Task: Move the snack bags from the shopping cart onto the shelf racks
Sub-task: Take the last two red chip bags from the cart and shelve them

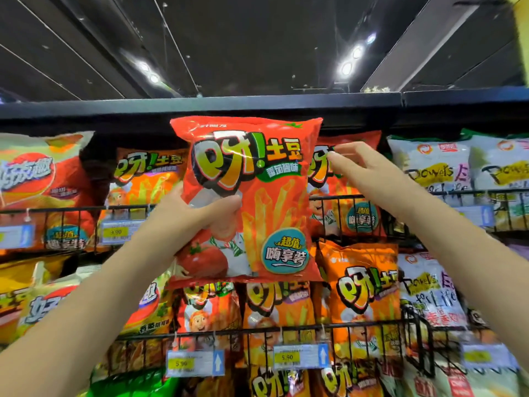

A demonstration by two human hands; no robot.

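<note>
Holding the red bag (pixel 257 196) up in front of the top rack (pixel 71 209), we grip it with our left hand (pixel 197 213) at its left edge, about mid-height: the thumb lies across the front, and the fingers are hidden behind. The bag stands upright, face toward us, its top just under the black shelf board (pixel 200 106) and its bottom overlapping the bags of the lower rack (pixel 286 328). It hides the stretch of top rack between an orange bag (pixel 148 179) at its left and a second red bag (pixel 360 219) at its right, both standing behind the wire rail. Our right hand (pixel 363 170) is empty, its fingers apart and lightly bent, reaching toward that second red bag. The fingertips are just beside the right edge of the bag we hold, and we cannot tell whether they touch it. White bags (pixel 429 164) fill the racks farther right. Yellow price tags (pixel 286 357) hang from the lower rail
</note>
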